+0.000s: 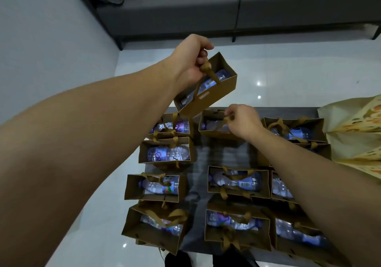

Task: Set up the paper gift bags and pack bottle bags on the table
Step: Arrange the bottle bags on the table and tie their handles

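My left hand (190,60) grips the ribbon handles of a brown paper gift bag (214,93), which hangs tilted in the air above the far end of the dark table (231,155); a water bottle lies inside it. My right hand (243,120) pinches the ribbon handle of another brown bag (210,131) standing at the table's far middle, also with a bottle in it. Several more brown bags, each holding a bottle, stand in rows on the table, such as one on the left (165,153) and one in the middle (237,182).
A cream patterned bag (354,134) lies at the table's right edge. A grey sofa (206,9) runs along the back, with glossy white floor tiles (288,77) between it and the table. A strip of bare table top shows between the bag rows.
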Motion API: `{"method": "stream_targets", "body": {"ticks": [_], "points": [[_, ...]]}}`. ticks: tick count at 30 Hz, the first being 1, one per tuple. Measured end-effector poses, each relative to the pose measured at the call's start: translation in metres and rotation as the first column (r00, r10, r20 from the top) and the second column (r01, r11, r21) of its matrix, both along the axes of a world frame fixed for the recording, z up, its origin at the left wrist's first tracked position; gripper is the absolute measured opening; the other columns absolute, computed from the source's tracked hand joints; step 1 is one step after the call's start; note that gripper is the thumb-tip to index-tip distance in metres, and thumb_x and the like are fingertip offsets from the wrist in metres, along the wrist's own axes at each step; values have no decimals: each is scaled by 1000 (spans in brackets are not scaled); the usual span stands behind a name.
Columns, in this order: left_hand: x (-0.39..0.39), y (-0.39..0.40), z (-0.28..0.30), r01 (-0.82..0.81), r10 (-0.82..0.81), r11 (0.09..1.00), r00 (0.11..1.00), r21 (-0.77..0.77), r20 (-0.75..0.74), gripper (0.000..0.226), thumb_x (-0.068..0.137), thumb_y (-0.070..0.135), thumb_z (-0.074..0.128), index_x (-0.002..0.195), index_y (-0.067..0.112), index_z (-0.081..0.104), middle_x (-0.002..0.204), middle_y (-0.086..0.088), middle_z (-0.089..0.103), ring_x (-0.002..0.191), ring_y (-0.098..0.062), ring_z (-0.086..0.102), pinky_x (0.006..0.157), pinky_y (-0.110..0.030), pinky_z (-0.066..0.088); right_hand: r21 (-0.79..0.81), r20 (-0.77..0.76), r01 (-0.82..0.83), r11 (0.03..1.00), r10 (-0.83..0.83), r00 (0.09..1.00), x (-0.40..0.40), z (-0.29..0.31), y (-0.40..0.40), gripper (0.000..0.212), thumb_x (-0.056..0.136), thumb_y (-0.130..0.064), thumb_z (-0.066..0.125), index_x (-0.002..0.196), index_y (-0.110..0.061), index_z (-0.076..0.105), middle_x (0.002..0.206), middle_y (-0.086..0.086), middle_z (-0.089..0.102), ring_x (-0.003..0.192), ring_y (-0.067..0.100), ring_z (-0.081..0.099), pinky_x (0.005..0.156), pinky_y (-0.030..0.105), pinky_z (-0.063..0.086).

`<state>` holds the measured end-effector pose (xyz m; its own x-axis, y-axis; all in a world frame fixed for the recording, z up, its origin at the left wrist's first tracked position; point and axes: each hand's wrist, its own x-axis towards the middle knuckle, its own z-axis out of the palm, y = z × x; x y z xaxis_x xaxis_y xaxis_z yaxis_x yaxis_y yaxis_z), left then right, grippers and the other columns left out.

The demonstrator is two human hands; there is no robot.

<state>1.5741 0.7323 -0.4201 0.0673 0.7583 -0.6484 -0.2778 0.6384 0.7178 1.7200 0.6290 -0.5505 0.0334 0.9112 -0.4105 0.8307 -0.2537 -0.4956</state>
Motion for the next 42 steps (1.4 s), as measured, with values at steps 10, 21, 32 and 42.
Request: {"method": "stream_targets", "body": {"ticks": [10, 21, 32, 42], "points": [[5, -36, 38, 101, -102, 994, 994, 51, 33, 13, 89, -2, 56, 89, 11, 53, 58, 4, 40, 47, -6, 31, 52, -21, 32, 46, 6, 149, 988, -149, 989, 20, 31, -63, 49, 88, -27, 73, 134, -21, 59, 124, 5, 59, 114, 28, 58, 96, 43, 52], [3, -126, 95, 207, -214, 975, 972, 81, 96, 19, 88, 2, 58, 76, 13, 49, 57, 4, 36, 45, -8, 25, 43, -19, 28, 490, -19, 161, 857, -174, 985, -29, 149, -108, 100, 74, -54, 82, 154, -27, 28, 156, -2, 36, 143, 20, 33, 115, 39, 34], [0, -225, 168, 397, -422, 901, 897, 177, 134, 24, 89, 9, 64, 72, 16, 48, 62, 3, 40, 49, -8, 33, 48, -19, 35, 519, -148, 312, 796, -275, 950, -47, 226, -194, 41, 90, -27, 71, 127, -30, 57, 114, -5, 62, 106, 19, 60, 93, 39, 52], [21, -300, 170, 434, -449, 891, 887, 135, 113, 23, 89, 14, 61, 69, 17, 48, 66, 0, 43, 53, -11, 35, 57, -23, 40, 429, -284, 399, 811, -298, 911, -21, 237, -262, 34, 95, -25, 68, 129, -27, 64, 114, -5, 67, 110, 17, 62, 97, 37, 52]]}}
